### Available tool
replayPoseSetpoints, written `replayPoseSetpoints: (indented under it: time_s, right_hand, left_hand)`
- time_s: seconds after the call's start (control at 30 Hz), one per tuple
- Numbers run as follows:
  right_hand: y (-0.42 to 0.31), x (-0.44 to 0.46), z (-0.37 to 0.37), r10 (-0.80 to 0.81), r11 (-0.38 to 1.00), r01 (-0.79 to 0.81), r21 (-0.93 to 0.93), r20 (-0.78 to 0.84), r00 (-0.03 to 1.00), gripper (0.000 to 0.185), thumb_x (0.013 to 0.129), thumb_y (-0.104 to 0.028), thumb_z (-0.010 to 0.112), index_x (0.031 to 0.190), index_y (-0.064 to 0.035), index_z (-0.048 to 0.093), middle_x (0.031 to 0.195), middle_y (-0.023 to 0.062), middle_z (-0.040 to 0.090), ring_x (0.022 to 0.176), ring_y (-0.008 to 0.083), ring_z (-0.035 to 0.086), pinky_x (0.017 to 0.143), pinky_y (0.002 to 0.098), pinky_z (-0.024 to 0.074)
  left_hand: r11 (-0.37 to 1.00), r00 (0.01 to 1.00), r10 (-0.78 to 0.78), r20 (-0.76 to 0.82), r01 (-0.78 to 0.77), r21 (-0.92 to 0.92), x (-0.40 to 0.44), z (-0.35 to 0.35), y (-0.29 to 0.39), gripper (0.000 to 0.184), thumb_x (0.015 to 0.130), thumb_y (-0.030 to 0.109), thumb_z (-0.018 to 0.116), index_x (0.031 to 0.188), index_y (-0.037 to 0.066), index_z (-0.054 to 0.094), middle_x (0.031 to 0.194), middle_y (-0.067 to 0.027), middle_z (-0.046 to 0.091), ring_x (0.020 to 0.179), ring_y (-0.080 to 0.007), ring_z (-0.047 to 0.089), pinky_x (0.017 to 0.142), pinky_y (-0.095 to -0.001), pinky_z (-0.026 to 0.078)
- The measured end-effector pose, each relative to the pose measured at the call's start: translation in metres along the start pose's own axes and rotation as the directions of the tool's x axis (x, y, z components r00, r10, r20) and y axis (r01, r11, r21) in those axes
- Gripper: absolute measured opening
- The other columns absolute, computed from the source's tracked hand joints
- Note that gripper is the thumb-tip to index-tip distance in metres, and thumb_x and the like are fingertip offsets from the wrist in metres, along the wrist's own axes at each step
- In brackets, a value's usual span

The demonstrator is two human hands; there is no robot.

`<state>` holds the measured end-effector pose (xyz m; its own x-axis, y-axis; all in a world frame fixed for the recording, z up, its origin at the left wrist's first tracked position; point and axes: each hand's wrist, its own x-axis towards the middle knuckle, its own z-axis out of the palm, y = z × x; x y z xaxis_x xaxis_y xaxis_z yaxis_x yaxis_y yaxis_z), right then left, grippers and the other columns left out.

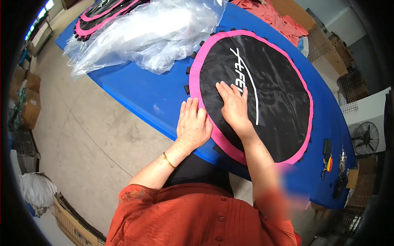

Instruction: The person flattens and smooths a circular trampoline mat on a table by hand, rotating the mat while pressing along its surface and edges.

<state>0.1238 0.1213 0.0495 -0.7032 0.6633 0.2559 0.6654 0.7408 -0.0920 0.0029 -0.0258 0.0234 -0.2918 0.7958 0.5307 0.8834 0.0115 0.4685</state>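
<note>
You seem to be smoothing the round mat (279, 98) under your fingertips, left hand (192, 125) flat at its rim, right hand (235, 107) loosely spread, neither gripping; shifting either calls for light, even pressure.

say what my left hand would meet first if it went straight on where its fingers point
Your left hand would probably meet the small black tab on the pink edge of the round mat, just past its fingertips, though it might skim over; height is unclear.
</note>
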Motion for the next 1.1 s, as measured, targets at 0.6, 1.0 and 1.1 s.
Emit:
replayPoseSetpoints:
  time_s: [0.6,1.0,1.1]
  right_hand:
    - [0.01,-0.029,-0.008,-0.008,0.998,0.005,-0.061,-0.044,0.999,0.066,0.088,0.006,0.057,0.151,-0.0146,0.061,0.156,0.0068,0.061,0.142,0.0359,0.056,0.126,0.0669,0.025]
    - [-0.023,-0.037,-0.016,-0.072,0.996,0.073,0.049,-0.025,0.997,0.073,0.083,0.007,0.061,0.153,-0.0133,0.06,0.154,0.0082,0.062,0.141,0.0377,0.056,0.125,0.068,0.0263]
    - [-0.022,-0.011,-0.006,-0.062,0.997,0.063,0.052,-0.02,0.998,0.073,0.083,0.006,0.063,0.153,-0.0139,0.059,0.155,0.0076,0.061,0.142,0.0379,0.055,0.125,0.0678,0.0249]
  left_hand:
    - [1.0,1.0,-0.004,0.015,0.004,0.017,0.0,0.001,-0.001,0.034,0.089,0.019,0.068,0.114,-0.005,0.065,0.145,-0.0375,0.056,0.141,-0.0538,0.051,0.125,-0.0612,0.035]
    - [1.0,1.0,-0.001,0.008,0.0,0.017,-0.001,0.001,-0.001,0.034,0.089,0.018,0.068,0.113,-0.005,0.065,0.146,-0.0367,0.056,0.141,-0.0535,0.052,0.125,-0.0614,0.035]
    - [1.0,1.0,-0.002,0.005,0.002,0.02,0.0,0.004,-0.002,0.033,0.088,0.019,0.069,0.112,-0.004,0.065,0.145,-0.0363,0.057,0.141,-0.0534,0.051,0.125,-0.0616,0.035]
